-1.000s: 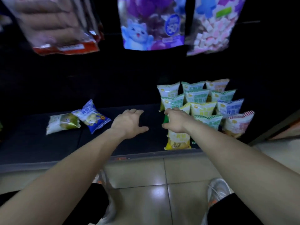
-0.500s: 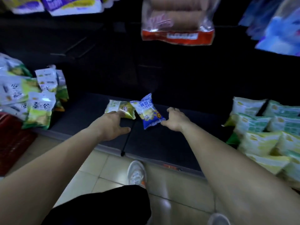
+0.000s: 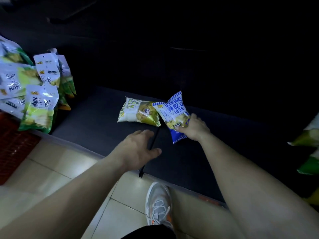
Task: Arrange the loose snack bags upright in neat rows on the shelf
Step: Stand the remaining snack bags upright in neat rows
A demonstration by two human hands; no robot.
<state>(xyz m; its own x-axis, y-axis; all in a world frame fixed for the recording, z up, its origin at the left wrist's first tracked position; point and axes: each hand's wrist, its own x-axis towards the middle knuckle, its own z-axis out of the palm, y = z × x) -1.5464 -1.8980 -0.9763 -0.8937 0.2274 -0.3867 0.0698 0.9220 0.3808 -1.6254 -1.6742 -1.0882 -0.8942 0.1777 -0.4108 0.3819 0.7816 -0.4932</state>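
Observation:
Two loose snack bags lie on the dark low shelf [image 3: 96, 125]. The green-and-white bag [image 3: 138, 112] lies flat on its back. Against its right edge is the blue-and-white bag [image 3: 172, 111], tilted up, and my right hand [image 3: 193, 127] grips its lower right part with curled fingers. My left hand [image 3: 139, 149] hovers over the shelf just in front of the green bag, fingers loosely spread, holding nothing.
Several green-and-white snack bags [image 3: 39, 102] stand bunched at the shelf's left end, above a red crate [image 3: 13, 149]. More green bags [image 3: 309, 135] show at the right edge. A tiled floor [image 3: 51, 169] and my grey shoe [image 3: 159, 206] lie below the shelf lip.
My view swung left from the arranged rows to the two loose bags. My right hand reached the blue bag and took hold of it, tilting it up. My left hand drew back slightly.

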